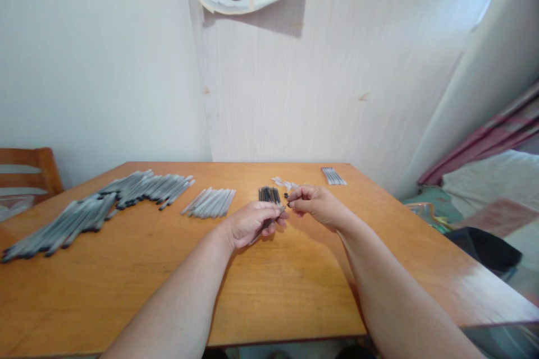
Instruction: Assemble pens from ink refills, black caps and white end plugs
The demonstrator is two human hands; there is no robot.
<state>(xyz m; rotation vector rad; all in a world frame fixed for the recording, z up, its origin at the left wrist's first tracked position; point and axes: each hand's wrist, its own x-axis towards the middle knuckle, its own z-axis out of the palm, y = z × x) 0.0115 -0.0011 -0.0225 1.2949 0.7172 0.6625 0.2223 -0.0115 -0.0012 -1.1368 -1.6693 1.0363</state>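
My left hand point(249, 223) is closed around a slim pen point(255, 238), its tip end pointing toward my right hand. A pinch of thumb and forefinger on my right hand point(316, 206) holds a small black piece point(288, 204), close to the pen's end but seemingly apart from it. Just beyond the hands lie a row of black pen refills point(268, 194) and a few tiny black pieces point(286, 195). Small clear-white parts point(284, 183) are scattered behind those. Left of the hands is a group of translucent pen barrels point(210, 203).
Large heaps of grey pens with black ends point(80, 221) spread over the left of the wooden table point(269, 303). A neat row of pens point(334, 175) sits at the back right. A chair point(31, 168) stands left, a black bin-like container point(484, 249) right.
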